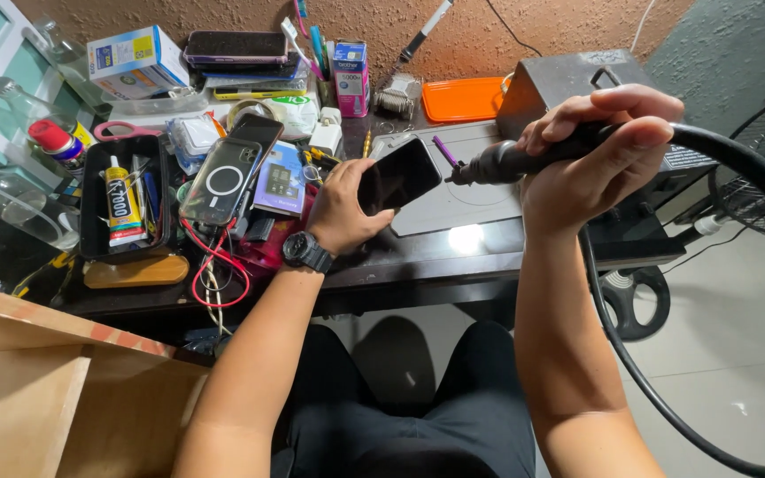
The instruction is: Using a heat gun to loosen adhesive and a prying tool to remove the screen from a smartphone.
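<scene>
Gripping phone (pixel 397 175) w/ left hand (pixel 340 211), right hand (pixel 588 159) clutching rotary tool (pixel 511 162)

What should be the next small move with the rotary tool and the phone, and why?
Probably bring the tool tip a little closer to the phone's upper edge. The right hand holds the rotary handpiece pointed at the dark phone, which the left hand tilts above the grey mat, and a small gap shows between tip and phone.
</scene>
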